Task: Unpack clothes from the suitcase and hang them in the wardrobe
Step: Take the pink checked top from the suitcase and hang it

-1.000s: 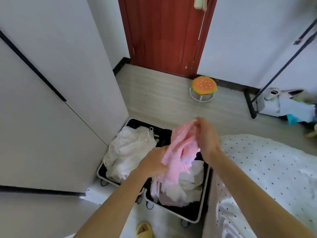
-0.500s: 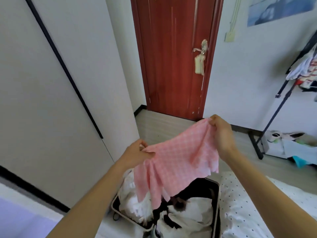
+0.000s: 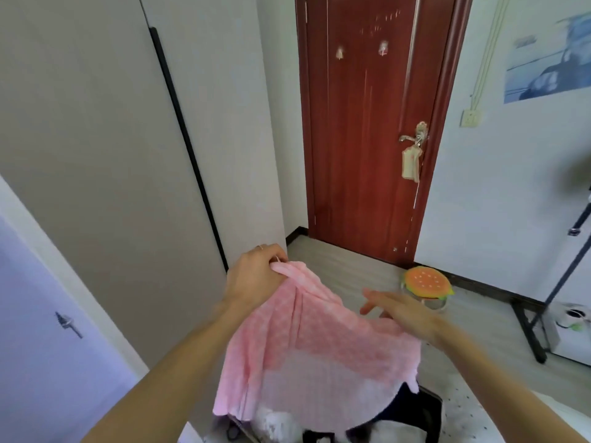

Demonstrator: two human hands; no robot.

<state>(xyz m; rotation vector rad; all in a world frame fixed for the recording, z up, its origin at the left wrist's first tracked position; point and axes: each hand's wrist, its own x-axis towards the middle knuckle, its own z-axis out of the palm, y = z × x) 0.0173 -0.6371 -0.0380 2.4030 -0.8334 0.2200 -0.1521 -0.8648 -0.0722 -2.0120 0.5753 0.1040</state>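
Observation:
A pink checked garment [image 3: 307, 350] hangs in front of me above the open black suitcase [image 3: 425, 414]. My left hand [image 3: 256, 276] grips its upper corner, bunched in the fingers. My right hand [image 3: 403, 311] is flat with fingers spread, and the cloth drapes over or under its wrist side; the exact contact is hidden. White clothes [image 3: 278, 423] lie in the suitcase below, mostly covered by the pink cloth. The grey wardrobe doors [image 3: 121, 155] stand closed at left, with a black vertical handle strip [image 3: 188, 145].
A red-brown door [image 3: 367, 129] is straight ahead. A burger-shaped stool [image 3: 427, 284] sits on the floor before it. A black clothes rack leg [image 3: 537, 318] and a white box are at right. A dotted bed cover [image 3: 473, 414] lies at lower right.
My right hand has let go of the garment's corner and opened flat. The left hand keeps its grip, and the cloth now hangs from that side. My view has tilted up.

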